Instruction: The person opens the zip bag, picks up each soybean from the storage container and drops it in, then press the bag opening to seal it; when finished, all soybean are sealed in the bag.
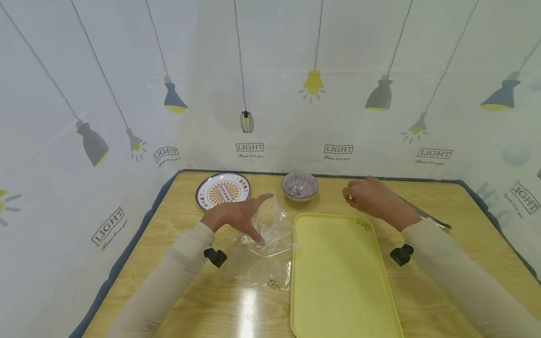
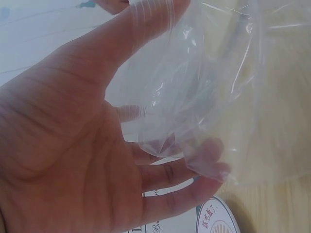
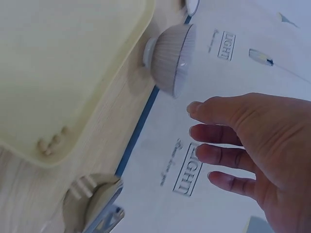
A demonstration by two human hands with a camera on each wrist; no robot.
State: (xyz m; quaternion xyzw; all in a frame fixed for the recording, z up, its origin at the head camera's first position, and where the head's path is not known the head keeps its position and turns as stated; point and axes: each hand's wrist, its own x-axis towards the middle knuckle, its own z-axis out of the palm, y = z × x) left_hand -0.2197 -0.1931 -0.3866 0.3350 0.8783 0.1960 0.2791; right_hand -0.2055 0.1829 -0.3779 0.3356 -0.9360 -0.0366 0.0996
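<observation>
On the wood-grain tabletop against lamp-printed walls, a clear bag sits beside a yellow tray; the left hand, spread wide, touches the bag; the right hand, loosely bent, hovers empty.

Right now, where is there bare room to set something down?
The tray's middle is bare; small pieces sit in its far right corner. The table right of the tongs is free too. Left of the tray is crowded: bag, left hand, plate.
</observation>
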